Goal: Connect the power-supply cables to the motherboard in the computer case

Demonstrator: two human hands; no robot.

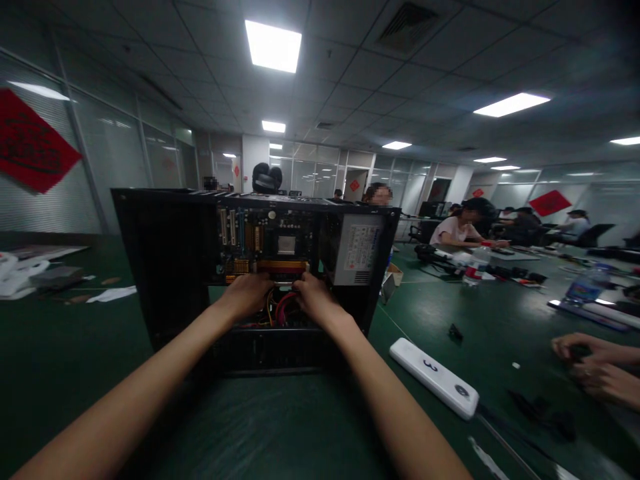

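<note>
Slots [281, 267] low on the board [270, 230], inside the case [280, 350], open side facing wearer. Long axis runs left-right, across both hands. Fingers sit just below: left hand [253, 293] toward the left end, right hand [315, 297] at the right end; neither clearly nearer. Fingers bent, tips turned inward; thin pale edge between them, can't tell if gripped or how far apart fingers are. Cables [286, 310] under the hands. PSU [357, 253] right of board. Outside: power strip [430, 377] on green table [425, 320], co-worker's hands [595, 367] far right.
</note>
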